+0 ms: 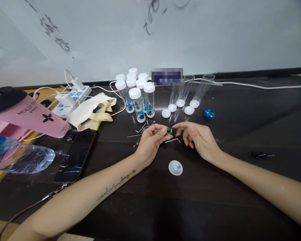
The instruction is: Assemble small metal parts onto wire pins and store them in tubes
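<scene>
My left hand (153, 142) pinches a small green and black cylindrical piece (170, 131) between thumb and fingers, above the dark table. A thin metal rod (152, 130) also lies along these fingers. My right hand (199, 139) is bent beside the piece, its index fingertip at the black end; whether it touches cannot be told. The fingers of this hand are apart, with nothing visible in them. Below the piece lies an L-shaped hex key (173, 140). A round white translucent disc (175, 167) rests nearer to me. More thin metal tools (140, 128) lie partly hidden behind my left hand.
Several white-capped clear tubes (135, 94) with blue parts stand behind my hands. Uncapped tubes (202, 90), loose white caps (166, 113) and blue metal parts (209, 114) are rightward. A phone (76, 155), bottle (22, 155), pink cup (37, 115) and power strip (71, 102) crowd the left.
</scene>
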`<action>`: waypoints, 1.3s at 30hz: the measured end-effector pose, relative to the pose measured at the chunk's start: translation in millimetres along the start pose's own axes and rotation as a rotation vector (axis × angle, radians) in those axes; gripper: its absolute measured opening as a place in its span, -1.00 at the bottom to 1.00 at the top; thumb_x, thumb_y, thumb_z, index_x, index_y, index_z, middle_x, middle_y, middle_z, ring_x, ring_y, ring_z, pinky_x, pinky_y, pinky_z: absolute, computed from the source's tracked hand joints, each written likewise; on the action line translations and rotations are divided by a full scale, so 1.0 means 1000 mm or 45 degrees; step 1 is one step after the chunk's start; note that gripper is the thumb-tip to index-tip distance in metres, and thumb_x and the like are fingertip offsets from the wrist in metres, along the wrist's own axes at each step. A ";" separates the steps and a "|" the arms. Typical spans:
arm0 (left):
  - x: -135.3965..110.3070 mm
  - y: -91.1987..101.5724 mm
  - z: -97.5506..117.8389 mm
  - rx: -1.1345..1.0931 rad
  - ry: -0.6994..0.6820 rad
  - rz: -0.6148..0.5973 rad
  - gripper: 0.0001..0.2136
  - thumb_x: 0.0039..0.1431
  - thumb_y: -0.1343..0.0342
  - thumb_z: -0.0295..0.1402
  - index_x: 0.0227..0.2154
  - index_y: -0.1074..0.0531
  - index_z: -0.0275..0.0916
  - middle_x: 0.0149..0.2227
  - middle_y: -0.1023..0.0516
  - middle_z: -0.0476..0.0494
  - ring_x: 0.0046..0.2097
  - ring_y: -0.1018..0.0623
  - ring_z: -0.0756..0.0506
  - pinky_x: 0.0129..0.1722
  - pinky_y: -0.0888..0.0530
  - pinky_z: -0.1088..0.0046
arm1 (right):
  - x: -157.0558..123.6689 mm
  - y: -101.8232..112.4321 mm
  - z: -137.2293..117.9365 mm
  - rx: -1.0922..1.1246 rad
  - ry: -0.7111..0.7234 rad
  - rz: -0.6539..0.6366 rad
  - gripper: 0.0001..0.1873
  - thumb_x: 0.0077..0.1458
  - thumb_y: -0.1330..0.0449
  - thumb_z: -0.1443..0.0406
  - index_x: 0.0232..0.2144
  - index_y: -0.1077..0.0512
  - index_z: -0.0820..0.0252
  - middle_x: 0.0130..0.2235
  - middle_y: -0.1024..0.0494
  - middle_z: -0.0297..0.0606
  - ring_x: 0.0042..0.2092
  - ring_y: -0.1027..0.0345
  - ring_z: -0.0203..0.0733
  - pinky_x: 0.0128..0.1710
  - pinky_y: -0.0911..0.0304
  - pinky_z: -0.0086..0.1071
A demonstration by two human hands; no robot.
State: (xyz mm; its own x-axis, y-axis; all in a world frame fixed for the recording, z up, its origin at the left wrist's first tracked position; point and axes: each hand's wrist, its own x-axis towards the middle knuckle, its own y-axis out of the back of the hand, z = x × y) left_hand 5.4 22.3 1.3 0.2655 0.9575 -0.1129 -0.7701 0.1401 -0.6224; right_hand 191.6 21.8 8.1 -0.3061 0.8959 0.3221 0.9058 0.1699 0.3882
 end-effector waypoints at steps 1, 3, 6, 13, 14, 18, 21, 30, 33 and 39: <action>0.000 0.000 0.000 0.000 0.001 0.001 -0.92 0.06 -0.29 -0.41 -0.42 -0.52 -0.31 -0.40 -0.54 -0.01 -0.37 -0.56 0.08 -0.22 -0.47 0.58 | 0.000 0.000 0.000 0.000 -0.002 0.001 -0.50 0.38 0.13 0.06 -0.09 -0.48 0.24 -0.37 -0.47 -0.25 -0.54 -0.23 -0.38 -0.60 -0.16 -0.46; 0.000 0.000 0.001 -0.001 0.003 0.005 -0.90 0.04 -0.30 -0.40 -0.42 -0.52 -0.31 -0.40 -0.54 -0.01 -0.37 -0.56 0.08 -0.22 -0.47 0.57 | 0.001 0.000 -0.001 -0.003 -0.001 0.001 -0.51 0.38 0.12 0.06 -0.11 -0.49 0.24 -0.38 -0.47 -0.25 -0.54 -0.23 -0.38 -0.61 -0.15 -0.46; 0.000 -0.001 0.001 0.001 0.009 0.013 -0.88 0.03 -0.32 -0.39 -0.43 -0.51 -0.31 -0.41 -0.54 -0.02 -0.37 -0.56 0.07 -0.21 -0.47 0.55 | 0.000 0.000 -0.001 -0.005 -0.006 0.001 -0.50 0.38 0.12 0.05 -0.12 -0.50 0.25 -0.38 -0.47 -0.25 -0.55 -0.23 -0.37 -0.61 -0.14 -0.45; 0.000 -0.001 0.001 -0.004 0.013 0.015 -0.88 0.02 -0.32 -0.39 -0.43 -0.51 -0.32 -0.41 -0.53 -0.01 -0.37 -0.56 0.07 -0.21 -0.46 0.55 | 0.000 0.000 -0.001 -0.006 -0.010 0.002 -0.50 0.37 0.11 0.04 -0.13 -0.50 0.24 -0.38 -0.47 -0.25 -0.55 -0.23 -0.37 -0.61 -0.14 -0.45; 0.000 -0.001 0.001 -0.004 0.013 0.016 -0.88 0.02 -0.32 -0.39 -0.43 -0.51 -0.32 -0.41 -0.53 -0.01 -0.36 -0.56 0.07 -0.21 -0.46 0.56 | 0.000 0.000 -0.001 -0.005 -0.014 0.004 -0.50 0.37 0.12 0.04 -0.12 -0.49 0.24 -0.38 -0.47 -0.25 -0.54 -0.23 -0.37 -0.61 -0.15 -0.45; 0.000 -0.002 0.001 -0.002 0.010 0.012 -0.90 0.04 -0.31 -0.41 -0.44 -0.51 -0.32 -0.41 -0.52 0.00 -0.37 -0.55 0.08 -0.22 -0.47 0.57 | 0.001 0.000 -0.001 -0.005 -0.005 0.005 -0.50 0.37 0.11 0.05 -0.14 -0.49 0.25 -0.40 -0.46 -0.26 -0.55 -0.22 -0.38 -0.62 -0.14 -0.46; 0.000 -0.001 0.000 -0.003 0.008 0.006 -0.90 0.05 -0.30 -0.41 -0.43 -0.51 -0.32 -0.40 -0.53 -0.01 -0.37 -0.56 0.08 -0.22 -0.47 0.58 | 0.000 0.000 -0.002 -0.005 -0.007 0.004 -0.49 0.37 0.12 0.04 -0.13 -0.49 0.25 -0.40 -0.46 -0.25 -0.55 -0.23 -0.37 -0.62 -0.14 -0.46; -0.001 -0.001 0.001 0.006 0.009 0.013 -0.89 0.03 -0.31 -0.40 -0.44 -0.51 -0.31 -0.40 -0.53 -0.01 -0.37 -0.55 0.07 -0.21 -0.47 0.56 | -0.001 0.000 -0.002 -0.003 -0.008 0.009 -0.48 0.36 0.12 0.03 -0.10 -0.49 0.24 -0.38 -0.47 -0.24 -0.55 -0.23 -0.38 -0.63 -0.14 -0.46; -0.001 -0.001 0.001 0.012 0.008 0.022 -0.89 0.02 -0.32 -0.39 -0.45 -0.51 -0.30 -0.40 -0.52 -0.01 -0.37 -0.55 0.07 -0.21 -0.47 0.55 | -0.001 0.000 -0.002 0.006 -0.007 0.006 -0.49 0.36 0.11 0.03 -0.14 -0.50 0.24 -0.39 -0.47 -0.24 -0.55 -0.23 -0.37 -0.64 -0.13 -0.46; 0.000 -0.001 0.000 -0.001 0.016 0.013 -0.90 0.04 -0.31 -0.40 -0.43 -0.51 -0.31 -0.40 -0.54 -0.01 -0.37 -0.56 0.08 -0.22 -0.47 0.57 | 0.000 0.000 -0.001 0.005 -0.008 0.006 -0.50 0.37 0.12 0.04 -0.10 -0.49 0.23 -0.37 -0.47 -0.24 -0.54 -0.23 -0.37 -0.62 -0.15 -0.47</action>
State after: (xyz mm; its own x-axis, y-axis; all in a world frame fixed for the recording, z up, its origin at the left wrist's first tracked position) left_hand 6.2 22.1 2.1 0.2650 0.9557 -0.1285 -0.7722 0.1305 -0.6218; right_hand 191.6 21.0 8.8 -0.3000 0.8993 0.3181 0.9083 0.1674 0.3835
